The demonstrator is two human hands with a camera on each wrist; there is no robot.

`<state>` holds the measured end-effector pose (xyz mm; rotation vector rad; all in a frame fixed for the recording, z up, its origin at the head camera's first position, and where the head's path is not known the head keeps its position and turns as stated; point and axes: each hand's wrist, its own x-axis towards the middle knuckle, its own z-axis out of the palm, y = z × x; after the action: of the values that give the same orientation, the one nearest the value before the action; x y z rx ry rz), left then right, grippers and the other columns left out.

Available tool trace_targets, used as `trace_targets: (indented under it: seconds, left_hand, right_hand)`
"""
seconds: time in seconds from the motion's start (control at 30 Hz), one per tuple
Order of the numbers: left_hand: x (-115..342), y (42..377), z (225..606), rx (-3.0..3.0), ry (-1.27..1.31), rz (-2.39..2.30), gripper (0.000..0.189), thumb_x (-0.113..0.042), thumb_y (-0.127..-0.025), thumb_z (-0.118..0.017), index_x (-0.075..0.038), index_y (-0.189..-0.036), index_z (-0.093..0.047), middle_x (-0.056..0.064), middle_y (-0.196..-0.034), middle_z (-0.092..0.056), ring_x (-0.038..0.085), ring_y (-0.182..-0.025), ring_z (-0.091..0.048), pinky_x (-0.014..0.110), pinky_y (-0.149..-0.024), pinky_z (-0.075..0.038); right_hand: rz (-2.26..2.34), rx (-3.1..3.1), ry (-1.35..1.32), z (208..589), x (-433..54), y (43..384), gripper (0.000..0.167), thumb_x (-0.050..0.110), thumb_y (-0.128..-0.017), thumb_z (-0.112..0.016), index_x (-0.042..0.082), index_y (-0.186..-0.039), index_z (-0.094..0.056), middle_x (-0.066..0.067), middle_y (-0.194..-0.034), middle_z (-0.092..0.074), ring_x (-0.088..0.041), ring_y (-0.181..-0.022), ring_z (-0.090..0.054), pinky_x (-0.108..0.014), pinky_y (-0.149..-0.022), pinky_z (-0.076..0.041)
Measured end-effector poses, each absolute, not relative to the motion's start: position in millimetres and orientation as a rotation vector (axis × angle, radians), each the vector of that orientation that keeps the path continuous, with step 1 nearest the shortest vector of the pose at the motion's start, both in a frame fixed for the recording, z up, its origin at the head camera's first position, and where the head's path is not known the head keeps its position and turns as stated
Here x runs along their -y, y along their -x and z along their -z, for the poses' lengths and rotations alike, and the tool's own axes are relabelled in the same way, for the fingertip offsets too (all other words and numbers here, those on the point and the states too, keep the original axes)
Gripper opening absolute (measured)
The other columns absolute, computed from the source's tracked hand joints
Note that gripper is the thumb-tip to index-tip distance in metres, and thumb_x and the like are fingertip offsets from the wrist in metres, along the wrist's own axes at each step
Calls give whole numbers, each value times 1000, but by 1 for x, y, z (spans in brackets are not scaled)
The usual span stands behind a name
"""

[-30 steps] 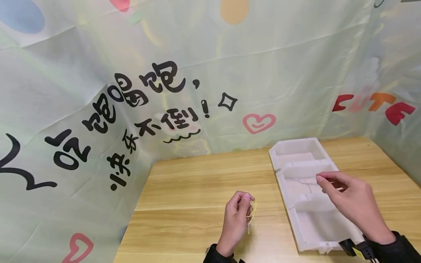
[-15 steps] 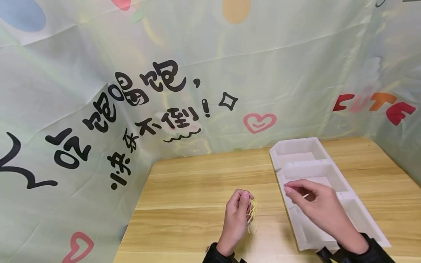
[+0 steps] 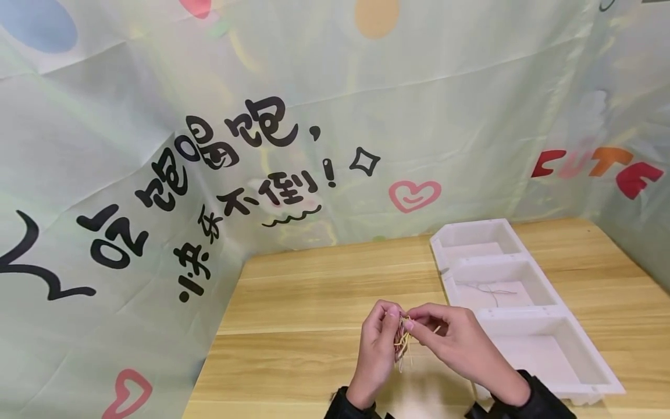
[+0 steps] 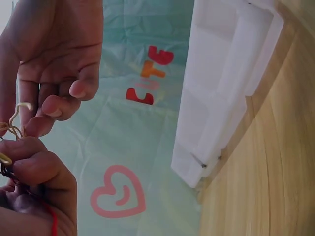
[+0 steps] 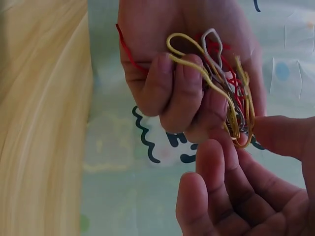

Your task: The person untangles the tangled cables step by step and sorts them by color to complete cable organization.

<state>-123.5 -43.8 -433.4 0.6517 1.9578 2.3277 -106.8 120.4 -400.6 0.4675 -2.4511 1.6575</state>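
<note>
Left hand (image 3: 373, 346) is gripping a bundle of coloured strings (image 3: 402, 344) left of the tray (image 3: 544, 356). Right hand (image 3: 460, 343) is pinching the same bundle from the tray side. Tray is resting on the desk (image 3: 335, 285); grey thread (image 3: 489, 289) is lying in its middle compartment.

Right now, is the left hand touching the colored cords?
Touching. The right wrist view shows the left hand with its fingers curled around the cords.

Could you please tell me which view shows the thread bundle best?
The right wrist view: the thread bundle appears large, its yellow, red and grey colours distinct. The head view shows it small and partly hidden; the left wrist view catches only parts near the left edge.
</note>
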Motion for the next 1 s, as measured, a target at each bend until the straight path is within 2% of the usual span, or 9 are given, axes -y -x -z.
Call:
trace_targets:
  seconds: [0.17,0.3,0.53,0.73,0.83,1.0]
  left_hand:
    - [43,121,432,-1938,-646,-2335,21,-16,-107,-49,5,-108,-50,0,-72,-48,3,-53,-38,18,-48,-31]
    - [42,120,430,-1920,-623,-2327,21,-15,-104,-57,4,-109,-49,-1,-70,-46,3,-52,-38,18,-49,-31]
    - [41,119,429,-1907,-604,-2304,22,-15,-105,-54,6,-107,-47,-3,-68,-40,4,-50,-35,18,-48,-30]
    - [43,119,432,-1842,-637,-2315,23,-15,-107,-52,7,-105,-45,-4,-64,-35,3,-46,-30,18,-43,-25]
    - [47,120,434,-1824,-639,-2335,22,-13,-107,-50,8,-105,-44,-2,-63,-35,4,-46,-30,19,-43,-26]
    - [51,121,435,-1819,-645,-2352,25,-16,-107,-51,8,-105,-42,-2,-61,-33,6,-45,-30,20,-44,-25]
  right_hand:
    - [-1675,2415,-493,402,-121,107,4,17,-96,-72,17,-99,-74,6,-78,-68,-10,-65,-63,-27,-55,-51]
    - [-1628,2365,-513,403,-122,106,10,9,-96,-70,19,-96,-74,8,-79,-68,-10,-67,-63,-27,-55,-51]
    - [-1516,2282,-461,406,-123,106,17,8,-93,-74,26,-91,-76,12,-84,-71,-7,-67,-61,-25,-53,-49]
    - [-1650,2189,-338,402,-137,108,6,3,-96,-69,6,-95,-73,-2,-82,-71,-13,-66,-64,-26,-56,-54]
    - [-1744,2116,-267,397,-150,110,6,0,-97,-66,-2,-97,-71,-10,-82,-71,-16,-65,-65,-27,-55,-55]
    - [-1754,2108,-256,395,-168,107,11,-1,-98,-65,-3,-106,-71,-11,-87,-72,-18,-68,-65,-27,-58,-54]
